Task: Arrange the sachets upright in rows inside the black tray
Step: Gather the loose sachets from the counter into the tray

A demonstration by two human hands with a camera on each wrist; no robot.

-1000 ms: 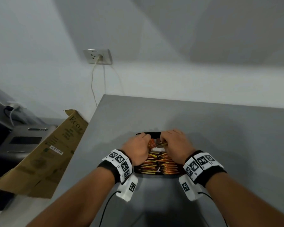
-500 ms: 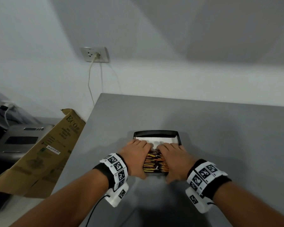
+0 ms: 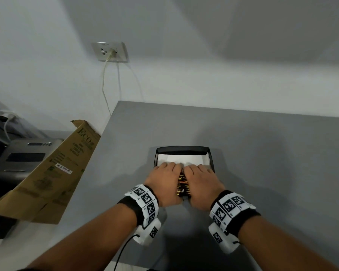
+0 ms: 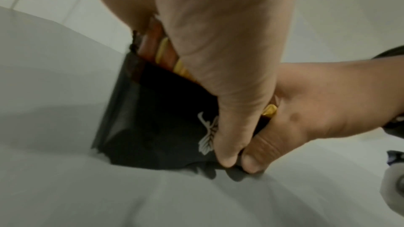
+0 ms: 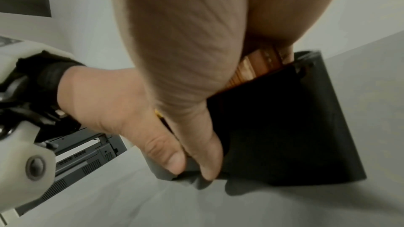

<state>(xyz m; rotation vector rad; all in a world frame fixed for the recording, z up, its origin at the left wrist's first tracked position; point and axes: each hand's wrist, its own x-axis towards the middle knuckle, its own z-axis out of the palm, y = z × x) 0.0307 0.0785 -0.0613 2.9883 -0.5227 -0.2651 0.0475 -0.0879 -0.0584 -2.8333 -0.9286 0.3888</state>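
The black tray (image 3: 182,149) sits on the grey table, and its far part shows a bare white bottom. Orange and gold sachets (image 3: 182,185) stand packed on edge at its near end, mostly hidden under both hands. My left hand (image 3: 164,181) lies over the left half of the stack and my right hand (image 3: 203,182) over the right half. On both, the fingers curl down over the far side of the stack. In the wrist views both thumbs press the tray's near wall (image 4: 153,118), and sachet edges (image 4: 166,53) (image 5: 260,63) peek out above it.
A folded cardboard box (image 3: 53,173) leans at the table's left edge, with a grey printer (image 3: 24,155) behind it. A wall socket (image 3: 110,51) with a cable is on the back wall. Bare grey tabletop (image 3: 272,163) extends to the right.
Both hands slid from the tray's far end toward me, pushing the sachets into a tight stack at the near end. The white bottom at the far end became visible.
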